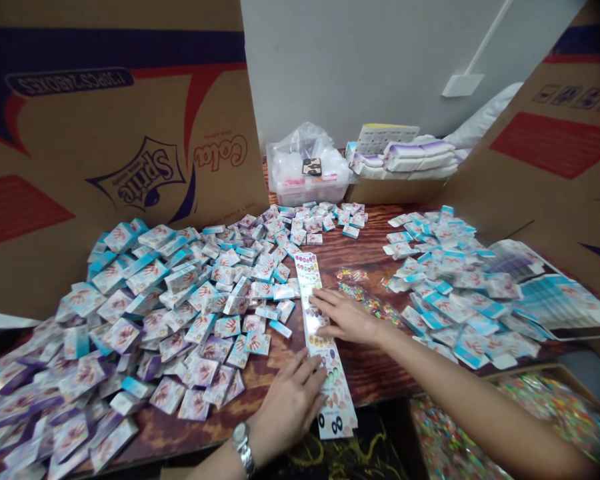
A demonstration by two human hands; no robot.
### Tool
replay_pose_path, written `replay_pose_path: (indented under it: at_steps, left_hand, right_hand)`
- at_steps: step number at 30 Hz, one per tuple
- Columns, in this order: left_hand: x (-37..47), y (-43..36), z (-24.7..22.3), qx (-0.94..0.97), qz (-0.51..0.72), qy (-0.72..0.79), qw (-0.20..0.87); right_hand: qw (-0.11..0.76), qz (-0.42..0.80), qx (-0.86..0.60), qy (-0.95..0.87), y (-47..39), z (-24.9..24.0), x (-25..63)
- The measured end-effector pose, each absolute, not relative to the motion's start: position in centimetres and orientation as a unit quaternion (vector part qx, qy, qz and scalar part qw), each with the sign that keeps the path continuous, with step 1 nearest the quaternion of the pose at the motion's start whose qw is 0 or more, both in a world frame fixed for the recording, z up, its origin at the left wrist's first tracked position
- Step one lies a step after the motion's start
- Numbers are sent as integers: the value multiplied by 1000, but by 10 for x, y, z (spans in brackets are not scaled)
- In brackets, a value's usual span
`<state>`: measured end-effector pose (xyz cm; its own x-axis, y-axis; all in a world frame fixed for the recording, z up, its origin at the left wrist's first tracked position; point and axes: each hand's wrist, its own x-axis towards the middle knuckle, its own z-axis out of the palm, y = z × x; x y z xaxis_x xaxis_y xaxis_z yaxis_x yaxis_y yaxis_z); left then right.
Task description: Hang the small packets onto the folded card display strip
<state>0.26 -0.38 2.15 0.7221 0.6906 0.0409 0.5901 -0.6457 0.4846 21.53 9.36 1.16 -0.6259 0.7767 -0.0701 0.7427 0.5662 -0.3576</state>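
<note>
A long, narrow stack of printed strips [335, 387], with rows of small coloured oval pictures, lies lengthwise on the table, its near end jutting past the front edge. My left hand [293, 393], a metal watch on its wrist, rests its outstretched fingers on the strips' left edge. Farther up, my right hand [347, 317] lies flat over the strips with fingers spread. Neither hand grips anything. Small clear packets of colourful beads or candies [375, 307] lie just right of my right hand, partly hidden by it.
Small printed boxes [170, 287] form a large heap on the left. Flatter cartons [450, 287] are piled right, beside flat printed sheets [565, 293]. Big cardboard boxes [130, 133] flank the table. At the back stands a plastic tub [310, 190]; a box of colourful packets [545, 407] sits below right.
</note>
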Motion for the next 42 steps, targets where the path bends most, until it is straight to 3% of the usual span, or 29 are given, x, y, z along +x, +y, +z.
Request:
replay_pose_path:
  at_steps: [10,17,21,25,28,36,42]
  left_hand:
    - [3,-3,21,890,126,359,251]
    - [2,-3,27,863,144,371,311]
    - [4,-4,48,759,207,399,471]
    - [12,-2,67,436,274,399,759]
    - [17,5,73,219,302,341,863]
    - [17,25,65,95,332,297,890]
    - [26,18,57,64,380,370,845]
  right_hand:
    - [68,107,-420,-899,94,4,214]
    - [181,90,-442,-874,78,-1,206]
    - [236,125,-444,-855,76,21,209]
    - [288,187,-441,-829,79,72,216]
    - [319,166,-408,-839,72,107,219]
    - [253,142,-266,-919,17,123,212]
    - [205,220,-223,-927,-9,123,205]
